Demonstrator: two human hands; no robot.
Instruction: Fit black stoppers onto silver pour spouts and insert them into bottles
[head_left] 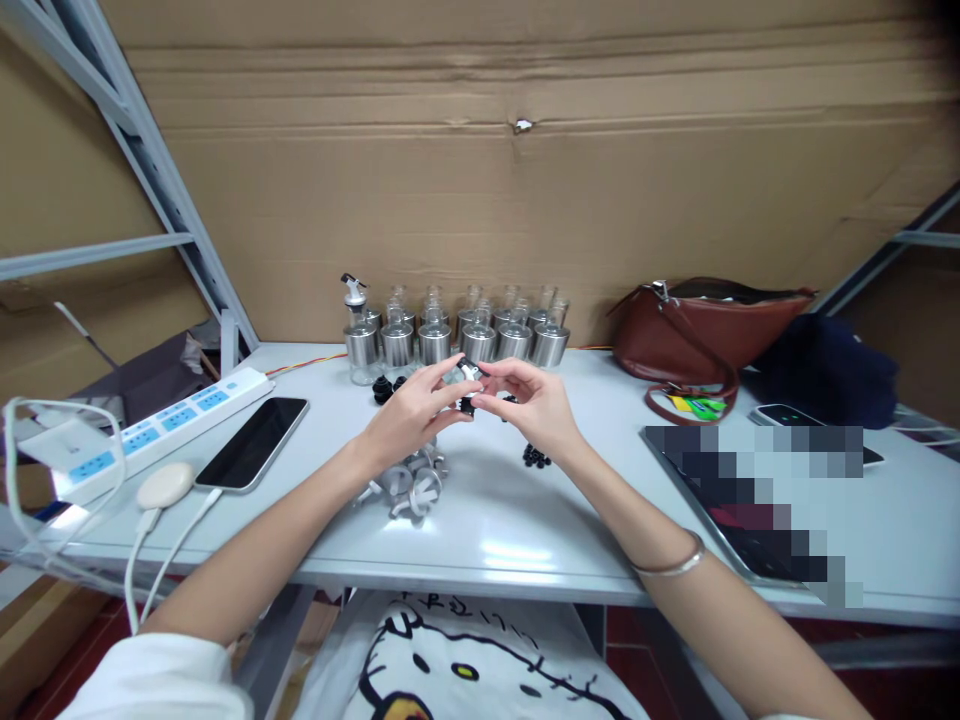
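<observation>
My left hand [409, 415] and my right hand [529, 400] meet above the middle of the pale table [487, 530], fingers pinched together on a small silver and black pourer cap [469, 375]. Under my left wrist lies a heap of silver pourer caps [409, 483]. Small black plugs [535, 457] lie beside my right wrist, and more black plugs [384, 388] sit further back on the left. Behind the hands stand rows of glass bottles with metal bands [457, 335]; the bottle at the left end [358, 335] has a pourer fitted.
A white power strip [161, 425], a black phone [253, 442] and a round white charger [165, 485] with cables lie at the left. A brown bag [697, 325], a dark cloth [832, 370] and a second phone [787, 415] sit at the right. Cardboard lines the wall.
</observation>
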